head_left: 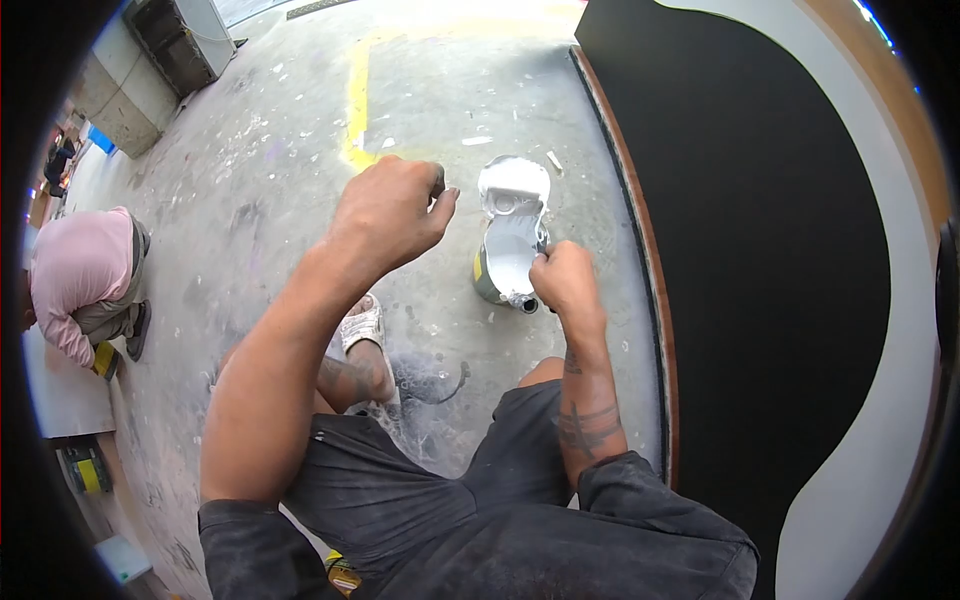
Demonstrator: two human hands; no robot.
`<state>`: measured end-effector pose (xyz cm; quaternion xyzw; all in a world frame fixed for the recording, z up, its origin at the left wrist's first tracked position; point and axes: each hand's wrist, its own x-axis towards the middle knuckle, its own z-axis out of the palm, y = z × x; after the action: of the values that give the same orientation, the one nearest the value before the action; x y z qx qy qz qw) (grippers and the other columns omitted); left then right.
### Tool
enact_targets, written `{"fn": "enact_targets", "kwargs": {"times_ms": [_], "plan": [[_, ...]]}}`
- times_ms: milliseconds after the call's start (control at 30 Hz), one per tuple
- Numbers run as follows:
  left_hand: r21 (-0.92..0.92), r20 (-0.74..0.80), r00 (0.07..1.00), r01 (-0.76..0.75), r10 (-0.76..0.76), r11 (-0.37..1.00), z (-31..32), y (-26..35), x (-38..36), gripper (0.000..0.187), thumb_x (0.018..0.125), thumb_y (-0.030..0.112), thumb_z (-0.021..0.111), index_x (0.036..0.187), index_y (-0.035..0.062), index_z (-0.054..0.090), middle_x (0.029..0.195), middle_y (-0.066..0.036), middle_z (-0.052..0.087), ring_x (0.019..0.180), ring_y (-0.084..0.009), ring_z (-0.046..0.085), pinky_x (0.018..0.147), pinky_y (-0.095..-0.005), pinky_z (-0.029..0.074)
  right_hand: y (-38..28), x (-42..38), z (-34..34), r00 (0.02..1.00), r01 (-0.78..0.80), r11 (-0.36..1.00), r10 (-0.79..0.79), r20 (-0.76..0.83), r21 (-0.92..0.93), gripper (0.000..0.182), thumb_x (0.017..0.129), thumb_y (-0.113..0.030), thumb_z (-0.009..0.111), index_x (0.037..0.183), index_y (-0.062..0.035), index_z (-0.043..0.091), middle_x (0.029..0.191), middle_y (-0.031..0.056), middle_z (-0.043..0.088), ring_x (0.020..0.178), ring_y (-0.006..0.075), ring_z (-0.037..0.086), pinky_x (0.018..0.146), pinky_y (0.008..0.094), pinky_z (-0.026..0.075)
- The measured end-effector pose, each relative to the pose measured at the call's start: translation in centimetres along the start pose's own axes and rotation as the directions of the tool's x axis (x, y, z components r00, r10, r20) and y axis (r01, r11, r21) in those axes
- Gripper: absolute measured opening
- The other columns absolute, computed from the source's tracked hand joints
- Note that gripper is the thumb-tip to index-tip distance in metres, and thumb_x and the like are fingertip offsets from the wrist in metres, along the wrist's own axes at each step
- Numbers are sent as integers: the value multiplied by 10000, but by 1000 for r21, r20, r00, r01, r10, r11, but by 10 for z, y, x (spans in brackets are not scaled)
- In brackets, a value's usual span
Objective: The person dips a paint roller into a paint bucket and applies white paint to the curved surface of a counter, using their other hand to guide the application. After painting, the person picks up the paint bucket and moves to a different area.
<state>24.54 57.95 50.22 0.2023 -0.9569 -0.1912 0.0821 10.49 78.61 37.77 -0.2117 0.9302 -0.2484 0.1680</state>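
A metal can stands on the floor in front of me, its top cut open and the white-coated lid folded back. White paste or paint coats its inside. My right hand is closed at the can's right rim around a slim dark handle; the tool's other end cannot be made out. My left hand hangs in the air left of the can, fingers curled in and thumb bent toward them. Whatever it may hold is hidden by the fingers.
A large black panel with a curved white border stands close on my right. A person in a pink top bends over at the left, by a light board. Yellow tape and white scraps mark the concrete floor.
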Motion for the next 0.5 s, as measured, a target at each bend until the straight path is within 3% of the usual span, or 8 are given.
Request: {"fn": "enact_targets", "kwargs": {"times_ms": [167, 367, 433, 500], "plan": [[-22, -21, 999, -28, 27, 999, 1, 1, -1, 274, 966, 273, 715, 918, 14, 792, 817, -215, 754, 781, -404, 732, 765, -477, 575, -1, -1, -4, 996, 48, 999, -46, -75, 15, 315, 886, -117, 586, 989, 128, 755, 963, 392, 712, 966, 537, 721, 905, 551, 570], [18, 19, 1000, -4, 4, 1000, -1, 4, 0, 268, 969, 271, 711, 926, 20, 793, 846, -209, 765, 812, -395, 740, 784, -472, 578, 2, 0, -2, 999, -30, 1000, 30, 33, 0, 306, 886, -115, 592, 970, 130, 756, 964, 389, 714, 963, 533, 725, 896, 551, 571], [20, 26, 999, 18, -19, 1000, -1, 6, 0, 270, 970, 271, 711, 920, 18, 791, 849, -205, 768, 816, -390, 744, 787, -469, 580, 3, 3, 3, 996, 36, 999, -38, -75, -22, 307, 873, -104, 584, 968, 129, 759, 966, 395, 712, 970, 535, 724, 899, 551, 571], [24, 18, 1000, 2, -3, 1000, 0, 5, -2, 272, 970, 271, 711, 917, 16, 792, 851, -203, 770, 815, -388, 745, 789, -468, 581, 4, -1, -2, 997, 35, 999, -35, -63, -6, 308, 870, -101, 580, 973, 129, 758, 972, 395, 713, 975, 539, 721, 900, 551, 571]]}}
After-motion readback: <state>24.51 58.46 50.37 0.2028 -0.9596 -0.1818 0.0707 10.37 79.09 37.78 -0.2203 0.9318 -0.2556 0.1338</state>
